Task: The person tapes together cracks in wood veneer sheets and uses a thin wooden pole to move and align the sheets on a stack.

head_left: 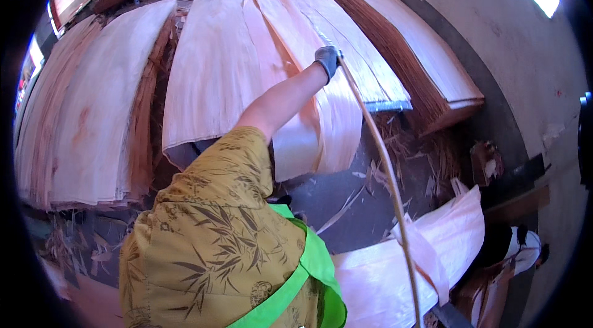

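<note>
From the lower edge my left arm, in a yellow leaf-patterned sleeve, reaches out over a broad stack of pale wood veneer sheets (216, 50). A grey glove covers my left hand (328, 61), which is closed around the upper part of a long, thin wooden stick (384, 156). That stick slants down to the right and leaves the picture at the bottom. Beside the hand, a loose veneer sheet (333, 124) lies creased, its near end hanging over the stack's front edge. My right hand is out of view. A bright green strap (318, 263) crosses my shirt.
More veneer stacks stand left (99, 105) and right (407, 37). Another pale sheet (370, 278) spreads at the lower right. Torn veneer scraps (343, 207) litter the dark floor. A person in white (524, 248) is at the far right, near the wall (531, 81).
</note>
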A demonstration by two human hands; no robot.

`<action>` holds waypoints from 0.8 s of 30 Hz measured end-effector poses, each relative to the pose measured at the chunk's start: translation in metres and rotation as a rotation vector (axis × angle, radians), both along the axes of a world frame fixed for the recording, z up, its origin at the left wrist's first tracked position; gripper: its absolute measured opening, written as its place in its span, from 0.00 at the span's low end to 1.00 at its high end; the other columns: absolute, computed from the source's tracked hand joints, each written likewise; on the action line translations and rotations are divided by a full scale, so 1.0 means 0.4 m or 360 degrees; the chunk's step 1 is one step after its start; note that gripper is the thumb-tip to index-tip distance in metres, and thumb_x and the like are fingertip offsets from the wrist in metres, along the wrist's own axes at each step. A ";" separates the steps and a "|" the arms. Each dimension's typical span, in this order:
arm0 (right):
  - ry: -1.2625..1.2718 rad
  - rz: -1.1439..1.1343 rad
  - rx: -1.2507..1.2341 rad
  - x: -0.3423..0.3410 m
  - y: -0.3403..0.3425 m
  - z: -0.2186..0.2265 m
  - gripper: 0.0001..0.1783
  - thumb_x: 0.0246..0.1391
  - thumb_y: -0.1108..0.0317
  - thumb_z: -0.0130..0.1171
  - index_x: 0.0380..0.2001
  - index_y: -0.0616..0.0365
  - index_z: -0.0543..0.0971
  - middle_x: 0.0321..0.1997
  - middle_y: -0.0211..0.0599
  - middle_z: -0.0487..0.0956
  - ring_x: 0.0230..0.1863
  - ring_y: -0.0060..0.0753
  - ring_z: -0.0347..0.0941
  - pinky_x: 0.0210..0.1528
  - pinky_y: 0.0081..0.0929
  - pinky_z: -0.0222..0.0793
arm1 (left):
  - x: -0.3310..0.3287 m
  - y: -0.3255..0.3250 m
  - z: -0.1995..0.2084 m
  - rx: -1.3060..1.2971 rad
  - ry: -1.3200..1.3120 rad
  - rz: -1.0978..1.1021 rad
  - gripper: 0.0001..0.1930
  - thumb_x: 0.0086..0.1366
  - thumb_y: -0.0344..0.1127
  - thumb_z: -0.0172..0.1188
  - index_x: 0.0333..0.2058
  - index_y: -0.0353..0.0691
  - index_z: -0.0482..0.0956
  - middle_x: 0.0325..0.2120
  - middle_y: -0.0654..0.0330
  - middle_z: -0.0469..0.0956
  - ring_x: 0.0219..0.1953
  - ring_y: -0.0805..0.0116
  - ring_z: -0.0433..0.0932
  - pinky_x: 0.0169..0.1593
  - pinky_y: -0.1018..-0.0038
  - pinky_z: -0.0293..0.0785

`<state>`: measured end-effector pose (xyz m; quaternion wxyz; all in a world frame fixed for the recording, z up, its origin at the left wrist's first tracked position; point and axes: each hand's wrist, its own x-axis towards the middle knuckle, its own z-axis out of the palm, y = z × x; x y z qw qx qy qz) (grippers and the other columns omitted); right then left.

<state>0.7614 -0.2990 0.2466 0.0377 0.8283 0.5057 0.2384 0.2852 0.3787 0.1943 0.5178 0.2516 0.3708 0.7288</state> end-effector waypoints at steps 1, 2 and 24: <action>-0.0009 0.0039 0.0002 0.007 0.011 0.008 0.06 0.50 0.63 0.55 0.23 0.50 0.75 0.20 0.33 0.72 0.20 0.35 0.69 0.20 0.34 0.63 | -0.030 0.048 -0.009 -0.0194 0.0185 0.0301 0.11 0.56 0.36 0.49 0.16 0.44 0.69 0.13 0.61 0.69 0.16 0.71 0.68 0.19 0.75 0.65; -0.0030 0.0065 -0.0003 0.010 0.021 0.016 0.06 0.50 0.63 0.55 0.23 0.50 0.75 0.20 0.33 0.72 0.19 0.35 0.69 0.20 0.33 0.63 | -0.026 0.065 -0.009 -0.0183 0.0049 0.0356 0.11 0.57 0.37 0.48 0.17 0.43 0.69 0.13 0.61 0.69 0.16 0.70 0.69 0.19 0.74 0.65; 0.0478 0.0411 -0.0840 0.010 0.763 0.005 0.08 0.49 0.57 0.58 0.25 0.47 0.77 0.15 0.35 0.71 0.17 0.39 0.68 0.20 0.39 0.65 | 0.147 0.414 -0.189 -0.0262 -0.0065 -0.0302 0.08 0.64 0.38 0.46 0.36 0.40 0.67 0.28 0.58 0.74 0.27 0.69 0.75 0.25 0.74 0.71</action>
